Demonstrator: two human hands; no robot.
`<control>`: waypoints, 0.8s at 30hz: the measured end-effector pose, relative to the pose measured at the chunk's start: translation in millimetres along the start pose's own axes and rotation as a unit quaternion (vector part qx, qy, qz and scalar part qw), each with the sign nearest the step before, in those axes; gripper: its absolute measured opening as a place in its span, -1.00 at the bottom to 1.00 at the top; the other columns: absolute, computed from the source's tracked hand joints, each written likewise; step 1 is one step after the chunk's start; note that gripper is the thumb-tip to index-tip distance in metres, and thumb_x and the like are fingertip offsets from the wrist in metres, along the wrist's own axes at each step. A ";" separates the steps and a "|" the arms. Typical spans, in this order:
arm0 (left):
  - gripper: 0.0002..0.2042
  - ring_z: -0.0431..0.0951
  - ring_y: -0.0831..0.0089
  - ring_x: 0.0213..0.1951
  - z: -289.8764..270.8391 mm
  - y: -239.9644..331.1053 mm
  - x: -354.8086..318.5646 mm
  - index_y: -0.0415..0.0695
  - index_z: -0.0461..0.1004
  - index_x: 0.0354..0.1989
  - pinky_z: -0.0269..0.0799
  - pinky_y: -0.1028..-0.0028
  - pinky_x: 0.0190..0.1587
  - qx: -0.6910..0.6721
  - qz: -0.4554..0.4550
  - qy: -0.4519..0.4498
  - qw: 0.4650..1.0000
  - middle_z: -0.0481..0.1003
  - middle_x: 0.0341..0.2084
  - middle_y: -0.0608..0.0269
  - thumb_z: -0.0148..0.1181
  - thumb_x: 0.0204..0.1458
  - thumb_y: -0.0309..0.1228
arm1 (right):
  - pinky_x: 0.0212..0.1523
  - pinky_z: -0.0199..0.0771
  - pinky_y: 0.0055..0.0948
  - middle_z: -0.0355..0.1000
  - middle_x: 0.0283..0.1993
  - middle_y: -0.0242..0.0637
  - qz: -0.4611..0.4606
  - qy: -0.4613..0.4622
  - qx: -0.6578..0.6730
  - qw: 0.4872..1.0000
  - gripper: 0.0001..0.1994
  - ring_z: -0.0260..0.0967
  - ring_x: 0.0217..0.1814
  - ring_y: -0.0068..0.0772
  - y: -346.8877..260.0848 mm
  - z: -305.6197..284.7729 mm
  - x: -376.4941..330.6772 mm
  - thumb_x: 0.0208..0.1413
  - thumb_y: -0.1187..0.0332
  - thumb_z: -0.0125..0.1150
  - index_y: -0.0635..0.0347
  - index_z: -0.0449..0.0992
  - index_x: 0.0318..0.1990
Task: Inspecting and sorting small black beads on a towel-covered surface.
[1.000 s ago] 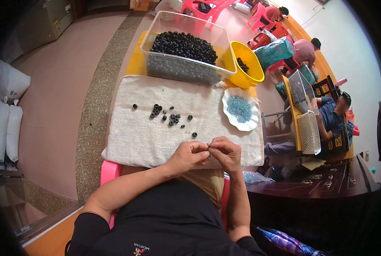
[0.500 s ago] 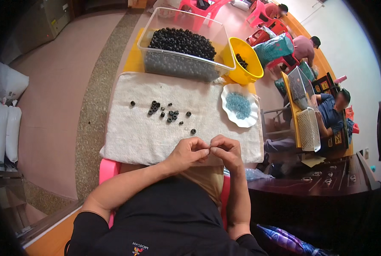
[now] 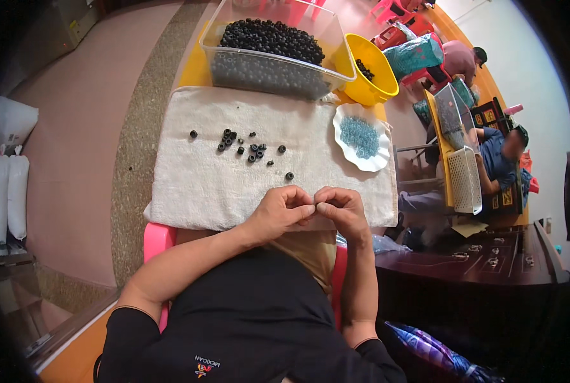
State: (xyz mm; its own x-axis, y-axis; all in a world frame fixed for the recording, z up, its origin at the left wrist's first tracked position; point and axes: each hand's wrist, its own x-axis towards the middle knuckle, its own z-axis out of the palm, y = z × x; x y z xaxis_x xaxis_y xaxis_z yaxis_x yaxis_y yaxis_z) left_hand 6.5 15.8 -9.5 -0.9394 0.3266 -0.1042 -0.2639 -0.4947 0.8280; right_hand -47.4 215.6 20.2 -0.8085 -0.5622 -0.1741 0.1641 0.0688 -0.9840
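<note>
My left hand (image 3: pixel 283 209) and my right hand (image 3: pixel 341 212) meet at the fingertips above the near edge of a white towel (image 3: pixel 195 185). Both are pinched closed, thumb against forefinger. Whatever lies between the tips is too small to make out. Beyond my hands, several small black ring-shaped parts (image 3: pixel 253 157) are scattered on the towel, some upright, some on their sides. One black ring (image 3: pixel 289 175) lies nearest my left hand. To the right, a white scalloped plate (image 3: pixel 340 115) holds a heap of tiny clear-blue pieces (image 3: pixel 359 136).
A clear plastic bin (image 3: pixel 272 82) full of black parts stands behind the towel. Beside it is a yellow tub (image 3: pixel 387 89) with a few more. People sit farther right, near a white perforated basket (image 3: pixel 464 182). White sacks (image 3: pixel 16 198) stand at the left.
The whole view has tilted slightly, so the table and bin sit higher in the picture. My hands stay pinched together in the same place over the towel's edge.
</note>
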 end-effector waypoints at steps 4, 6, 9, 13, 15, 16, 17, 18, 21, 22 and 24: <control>-0.89 0.50 0.61 -0.35 -0.7 0.1 -0.5 -0.26 0.45 -0.22 0.48 0.59 -0.25 0.010 0.004 -0.007 1.000 0.52 -0.38 0.30 0.17 0.15 -0.49 | -0.16 0.39 -0.56 0.46 -0.27 -0.29 0.027 0.004 0.006 1.000 -0.92 0.38 -0.22 -0.52 -2.9 1.6 -1.4 0.04 0.55 0.28 0.37 0.54 -0.31; -0.90 0.50 0.62 -0.35 -0.8 -0.2 -0.8 -0.26 0.45 -0.23 0.48 0.60 -0.25 0.015 0.003 -0.008 1.000 0.51 -0.38 0.30 0.17 0.15 -0.50 | -0.17 0.38 -0.57 0.46 -0.29 -0.31 0.023 -0.012 0.046 0.999 -0.93 0.37 -0.23 -0.54 -9.5 6.7 -1.9 0.05 0.56 0.27 0.38 0.54 -0.32; -0.90 0.50 0.62 -0.34 -0.4 -0.8 -1.0 -0.26 0.45 -0.23 0.48 0.61 -0.25 0.010 -0.003 -0.008 1.000 0.51 -0.38 0.31 0.17 0.15 -0.50 | -0.18 0.37 -0.57 0.46 -0.30 -0.32 0.042 -0.009 0.031 0.999 -0.94 0.37 -0.23 -0.55 -12.1 7.4 -2.9 0.05 0.56 0.26 0.38 0.54 -0.33; -0.89 0.52 0.60 -0.34 0.3 0.3 -1.0 -0.27 0.44 -0.23 0.52 0.57 -0.24 0.004 -0.004 -0.010 1.000 0.51 -0.38 0.28 0.18 0.14 -0.50 | -0.18 0.37 -0.57 0.46 -0.30 -0.33 0.045 -0.004 0.004 0.999 -0.95 0.37 -0.24 -0.56 -10.8 7.2 -2.4 0.05 0.57 0.25 0.37 0.54 -0.33; -0.89 0.52 0.59 -0.33 0.3 1.0 -1.0 -0.27 0.43 -0.24 0.53 0.56 -0.23 0.001 -0.002 -0.011 1.000 0.51 -0.38 0.27 0.18 0.14 -0.50 | -0.19 0.37 -0.57 0.46 -0.30 -0.33 0.038 0.006 0.038 0.999 -0.94 0.36 -0.25 -0.56 -11.5 10.2 -2.1 0.04 0.56 0.27 0.36 0.54 -0.34; -0.89 0.52 0.59 -0.33 0.1 0.9 -1.0 -0.27 0.43 -0.24 0.54 0.55 -0.23 -0.001 -0.004 -0.009 1.000 0.52 -0.38 0.26 0.18 0.14 -0.50 | -0.19 0.37 -0.57 0.46 -0.30 -0.33 0.038 0.006 0.038 0.999 -0.94 0.36 -0.25 -0.56 -10.0 9.5 -2.0 0.04 0.56 0.27 0.36 0.54 -0.34; -0.89 0.53 0.58 -0.33 0.0 0.9 -1.0 -0.27 0.43 -0.24 0.55 0.54 -0.23 -0.003 -0.007 -0.008 1.000 0.52 -0.38 0.25 0.18 0.14 -0.49 | -0.19 0.36 -0.57 0.46 -0.30 -0.33 0.032 0.006 0.039 0.999 -0.94 0.36 -0.25 -0.55 -7.4 8.0 -2.0 0.03 0.56 0.27 0.36 0.54 -0.34; -0.89 0.53 0.58 -0.33 -0.1 1.4 -1.0 -0.27 0.43 -0.24 0.55 0.54 -0.23 -0.003 -0.007 -0.008 1.000 0.52 -0.38 0.25 0.18 0.14 -0.49 | -0.19 0.36 -0.57 0.46 -0.30 -0.33 0.026 0.006 0.041 0.999 -0.94 0.36 -0.25 -0.55 -5.8 7.3 -1.8 0.03 0.56 0.28 0.36 0.54 -0.34; -0.88 0.53 0.57 -0.33 -0.6 3.1 -0.9 -0.27 0.43 -0.24 0.54 0.54 -0.23 -0.004 -0.019 -0.006 1.000 0.52 -0.38 0.25 0.19 0.13 -0.49 | -0.18 0.36 -0.56 0.46 -0.30 -0.32 0.001 0.000 0.025 1.000 -0.94 0.36 -0.24 -0.54 -4.5 7.3 -1.6 0.02 0.56 0.29 0.35 0.54 -0.35; -0.88 0.53 0.57 -0.33 -0.6 3.1 -0.8 -0.26 0.43 -0.25 0.54 0.54 -0.24 0.001 -0.013 -0.006 1.000 0.52 -0.38 0.25 0.20 0.13 -0.49 | -0.18 0.36 -0.56 0.46 -0.30 -0.32 0.002 0.000 0.025 1.000 -0.94 0.36 -0.24 -0.54 -3.7 6.1 -1.5 0.02 0.56 0.29 0.35 0.54 -0.35; -0.88 0.53 0.57 -0.33 -0.8 2.9 -1.0 -0.26 0.43 -0.25 0.54 0.54 -0.25 0.005 -0.007 -0.006 1.000 0.52 -0.38 0.24 0.21 0.12 -0.49 | -0.19 0.40 -0.58 0.46 -0.30 -0.40 -0.030 -0.019 -0.027 0.999 -0.92 0.39 -0.23 -0.60 -1.2 1.7 -1.7 0.03 0.51 0.29 0.34 0.54 -0.35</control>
State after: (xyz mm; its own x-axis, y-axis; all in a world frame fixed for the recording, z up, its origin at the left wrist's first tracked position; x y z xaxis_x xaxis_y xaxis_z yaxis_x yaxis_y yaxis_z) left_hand 6.5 13.5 -7.5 -0.9331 0.3430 -0.1083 -0.2737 -0.4820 0.8323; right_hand -45.2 215.0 21.7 -0.7942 -0.5970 -0.1137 0.0842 0.0772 -0.9935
